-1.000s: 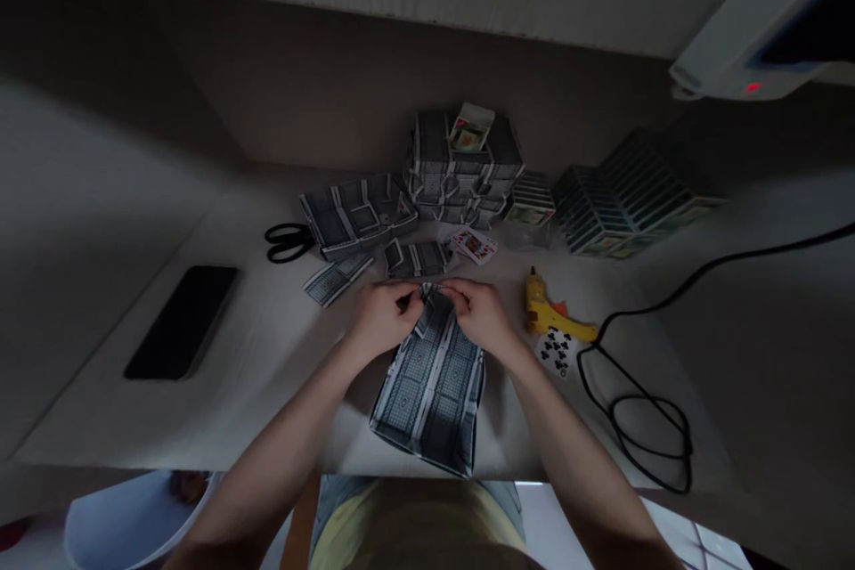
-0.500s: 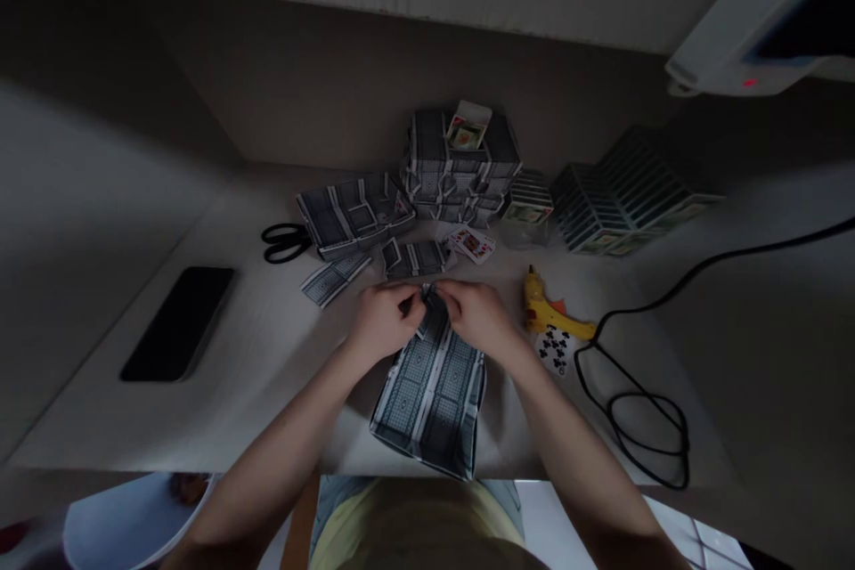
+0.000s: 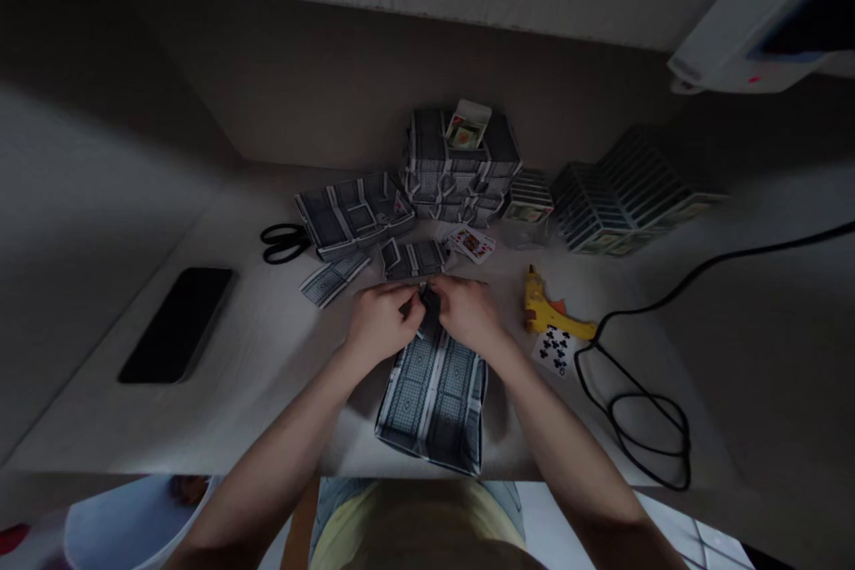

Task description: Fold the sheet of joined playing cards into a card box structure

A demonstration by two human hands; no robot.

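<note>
A long box built from playing cards (image 3: pixel 434 405), backs facing out, lies on the table close to my body. My left hand (image 3: pixel 382 321) pinches its far end from the left. On the other side of that same end, my right hand (image 3: pixel 468 310) is closed with thumb and finger on the cards, the two sets of fingertips almost meeting. My fingers hide part of the far edge. Just beyond them lies a small folded card piece (image 3: pixel 415 258). To the right rests a yellow glue gun (image 3: pixel 551 307), with a club card (image 3: pixel 554 349) partly under it.
Behind stand a larger card structure (image 3: pixel 460 165) topped by an open card packet (image 3: pixel 468 125), a card tray (image 3: pixel 354 212) and stacked card packs (image 3: pixel 621 196). Black scissors (image 3: pixel 284 243) and a phone (image 3: pixel 177 325) lie left. A black cable (image 3: pixel 634 396) loops at right.
The near end of the card box has swung slightly to the right. Both hands keep their pinch at its far end, with only small finger shifts.
</note>
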